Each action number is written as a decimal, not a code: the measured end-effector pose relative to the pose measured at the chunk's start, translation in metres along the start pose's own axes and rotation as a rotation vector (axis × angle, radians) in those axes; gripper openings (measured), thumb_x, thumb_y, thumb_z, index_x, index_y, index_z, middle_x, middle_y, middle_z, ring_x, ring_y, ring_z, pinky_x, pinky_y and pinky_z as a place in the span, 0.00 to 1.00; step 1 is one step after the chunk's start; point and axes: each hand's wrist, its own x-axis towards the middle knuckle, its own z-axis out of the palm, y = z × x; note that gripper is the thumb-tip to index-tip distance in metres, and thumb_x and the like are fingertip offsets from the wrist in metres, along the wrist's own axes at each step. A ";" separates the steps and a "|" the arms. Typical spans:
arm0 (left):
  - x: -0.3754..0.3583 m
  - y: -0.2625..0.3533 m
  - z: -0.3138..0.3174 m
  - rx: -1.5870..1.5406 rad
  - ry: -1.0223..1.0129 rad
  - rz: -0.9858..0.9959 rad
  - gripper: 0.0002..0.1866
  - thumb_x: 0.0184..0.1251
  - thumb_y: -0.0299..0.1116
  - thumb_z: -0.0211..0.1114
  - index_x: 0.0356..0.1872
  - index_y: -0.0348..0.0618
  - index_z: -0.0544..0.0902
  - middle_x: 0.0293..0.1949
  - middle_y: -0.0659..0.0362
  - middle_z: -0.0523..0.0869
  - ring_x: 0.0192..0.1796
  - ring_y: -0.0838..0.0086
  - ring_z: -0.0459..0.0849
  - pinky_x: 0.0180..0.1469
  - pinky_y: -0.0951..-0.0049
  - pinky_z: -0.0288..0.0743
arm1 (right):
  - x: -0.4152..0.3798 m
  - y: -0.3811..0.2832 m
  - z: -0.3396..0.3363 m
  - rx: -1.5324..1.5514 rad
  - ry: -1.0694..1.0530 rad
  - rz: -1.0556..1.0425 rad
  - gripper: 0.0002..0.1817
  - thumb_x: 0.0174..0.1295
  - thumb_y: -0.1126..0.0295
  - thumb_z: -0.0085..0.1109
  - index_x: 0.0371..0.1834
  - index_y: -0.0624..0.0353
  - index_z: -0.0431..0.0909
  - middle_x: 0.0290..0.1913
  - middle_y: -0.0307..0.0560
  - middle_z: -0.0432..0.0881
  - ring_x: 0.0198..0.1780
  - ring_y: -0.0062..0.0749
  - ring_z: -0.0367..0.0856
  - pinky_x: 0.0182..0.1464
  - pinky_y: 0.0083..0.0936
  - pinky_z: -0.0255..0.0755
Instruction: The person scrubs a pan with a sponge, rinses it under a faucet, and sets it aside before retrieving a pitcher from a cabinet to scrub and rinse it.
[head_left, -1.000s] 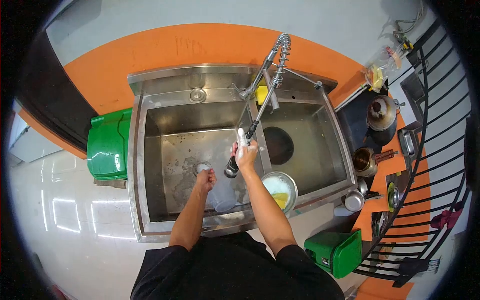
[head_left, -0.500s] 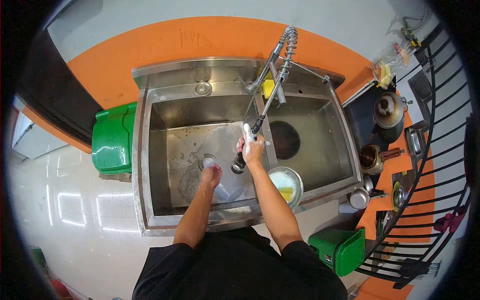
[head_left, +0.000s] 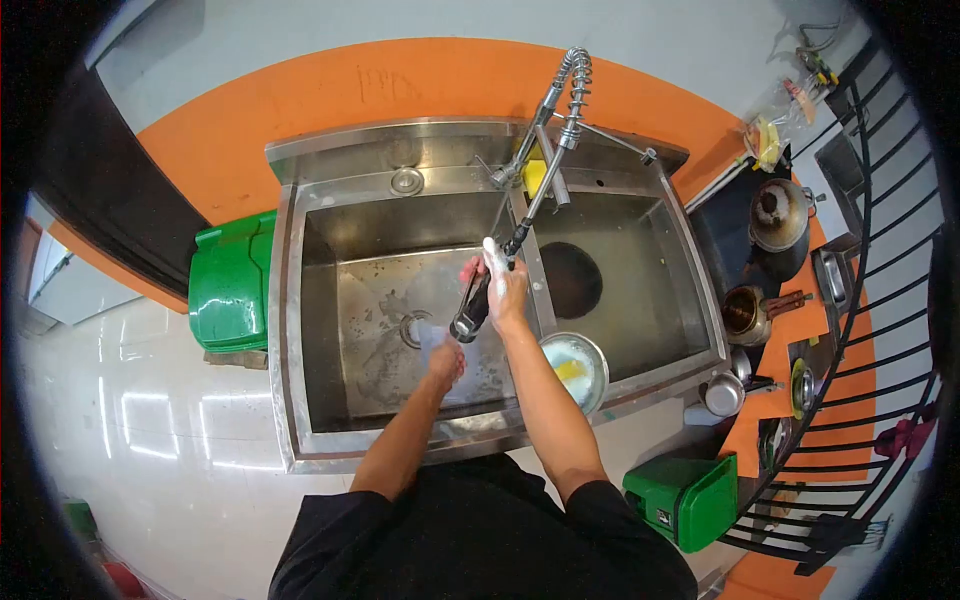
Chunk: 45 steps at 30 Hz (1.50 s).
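Note:
In my right hand (head_left: 508, 290), whose thumb is coated in white foam, I grip the black spray nozzle (head_left: 472, 310) of the tall spring faucet (head_left: 575, 100). The nozzle points down and left over the left sink basin (head_left: 370, 365). Just below its head is my left hand (head_left: 446, 362), its fingers curled by a whitish, translucent patch (head_left: 430, 335); whether this is an object or water, I cannot make out. A metal bowl (head_left: 602, 372) of suds with a yellow sponge (head_left: 570, 370) sits right of my right forearm, at the sink's front edge.
The right basin (head_left: 640, 345) holds cloudy water and a dark round shape (head_left: 571, 282). A yellow item (head_left: 535, 177) is behind the faucet. Green bins (head_left: 232, 290) flank the sink. Pots (head_left: 742, 315) and pans stand at right beside a black railing (head_left: 850, 370).
My left hand has moved right and slightly down, closer to the nozzle. The nozzle head has swung left and up a little. The sponge in the bowl shows less above the suds.

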 end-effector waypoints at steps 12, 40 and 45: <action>-0.051 0.023 0.044 1.136 0.298 0.398 0.24 0.60 0.49 0.64 0.14 0.39 0.80 0.15 0.59 0.80 0.21 0.71 0.79 0.27 0.68 0.69 | 0.011 -0.014 0.013 0.044 0.042 0.040 0.25 0.68 0.52 0.59 0.20 0.60 0.71 0.20 0.48 0.76 0.19 0.33 0.74 0.25 0.29 0.71; -0.081 0.036 0.006 1.286 0.219 0.554 0.32 0.59 0.62 0.66 0.18 0.37 0.89 0.16 0.55 0.85 0.22 0.72 0.82 0.34 0.70 0.76 | 0.001 0.018 -0.007 0.232 0.133 0.035 0.24 0.68 0.52 0.59 0.25 0.61 0.68 0.17 0.44 0.69 0.16 0.32 0.70 0.21 0.28 0.67; -0.058 0.063 -0.038 1.009 0.519 0.479 0.27 0.55 0.58 0.68 0.24 0.39 0.90 0.20 0.50 0.87 0.25 0.64 0.86 0.39 0.67 0.79 | 0.004 0.011 -0.014 0.133 0.183 0.074 0.24 0.67 0.54 0.60 0.22 0.62 0.71 0.18 0.46 0.74 0.21 0.33 0.76 0.26 0.29 0.72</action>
